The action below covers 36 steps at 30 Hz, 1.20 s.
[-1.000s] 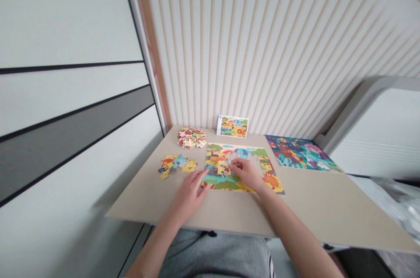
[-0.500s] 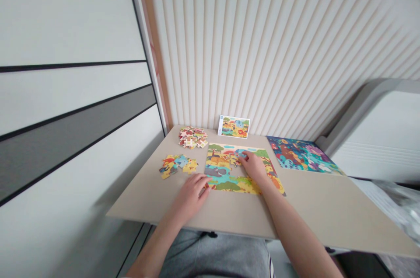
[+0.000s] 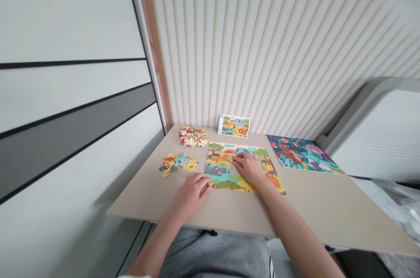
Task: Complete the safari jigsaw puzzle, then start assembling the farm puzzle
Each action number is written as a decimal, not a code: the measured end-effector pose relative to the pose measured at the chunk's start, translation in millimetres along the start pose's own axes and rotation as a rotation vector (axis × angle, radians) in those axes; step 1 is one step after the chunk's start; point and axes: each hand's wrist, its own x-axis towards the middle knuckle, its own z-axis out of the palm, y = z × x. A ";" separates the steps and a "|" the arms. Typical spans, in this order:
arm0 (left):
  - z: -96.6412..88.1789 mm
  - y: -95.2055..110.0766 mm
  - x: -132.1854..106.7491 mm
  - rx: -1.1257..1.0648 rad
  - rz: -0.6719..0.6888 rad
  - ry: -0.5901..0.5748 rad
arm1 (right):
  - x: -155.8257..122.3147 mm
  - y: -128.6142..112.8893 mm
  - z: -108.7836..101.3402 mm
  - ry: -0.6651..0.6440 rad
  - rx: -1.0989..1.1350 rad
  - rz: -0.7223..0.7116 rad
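Observation:
A jigsaw puzzle (image 3: 226, 185) with jungle animals, a grey hippo among them, lies in front of me, a gap showing in its middle. My right hand (image 3: 248, 168) is over its upper middle, fingertips pinched down on a small puzzle piece (image 3: 235, 160) that they partly cover. At the lower left corner rests my left hand (image 3: 194, 189), fingers loosely stretched and touching the puzzle's edge, with nothing seen in them. Loose yellow and blue puzzle pieces (image 3: 179, 163) lie left of the puzzle.
Behind them sits a heap of reddish and white pieces (image 3: 192, 136). A picture card (image 3: 235, 126) leans upright against the pleated wall (image 3: 229, 50). A dark, colourful picture puzzle (image 3: 303, 154) lies at the right on the beige table (image 3: 315, 208). A white panelled wall (image 3: 82, 147) borders the left.
My right hand has shifted left and slightly toward me over the puzzle, from the blue elephant to the middle. My left hand stays at the corner.

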 end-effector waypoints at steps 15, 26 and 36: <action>0.0 0.6 0.4 0.008 -0.001 -0.016 | 2.6 -7.0 -3.8 0.017 -0.057 -0.015; -0.6 2.9 -0.3 0.012 -0.010 -0.009 | 7.0 10.4 5.7 0.046 0.029 0.031; -2.6 8.6 0.6 0.055 -0.018 0.029 | 1.8 25.1 3.8 0.210 0.261 0.100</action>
